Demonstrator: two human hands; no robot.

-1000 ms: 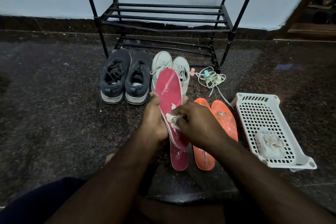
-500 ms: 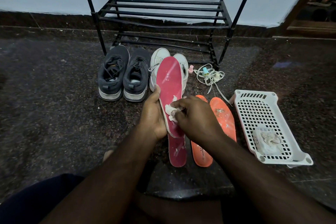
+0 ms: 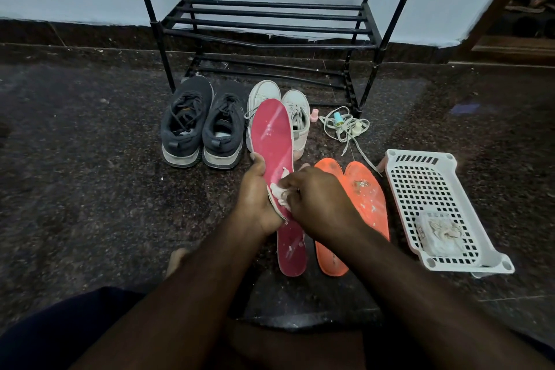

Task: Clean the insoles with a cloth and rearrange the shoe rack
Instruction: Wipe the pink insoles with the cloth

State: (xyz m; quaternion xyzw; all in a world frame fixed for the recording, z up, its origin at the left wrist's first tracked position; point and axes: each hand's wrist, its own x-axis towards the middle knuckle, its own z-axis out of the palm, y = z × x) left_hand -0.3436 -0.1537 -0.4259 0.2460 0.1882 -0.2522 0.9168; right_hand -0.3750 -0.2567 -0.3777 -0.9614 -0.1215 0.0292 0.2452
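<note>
Insole wiping, step one of two

Left hand (image 3: pixel 255 189) grips pink insole (image 3: pixel 271 138) upright. Right hand (image 3: pixel 318 198), just beside, pinches white cloth (image 3: pixel 279 194) against it. Orange insoles (image 3: pixel 365 198) right of that hand probably come next; shoe rack (image 3: pixel 270 27) beyond, unloaded.

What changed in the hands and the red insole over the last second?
Little: the right hand has slid the cloth slightly up the held red insole. The left hand still grips the insole's edge. Nothing was picked up or released; the shoes, orange insoles and white basket stayed put.
</note>
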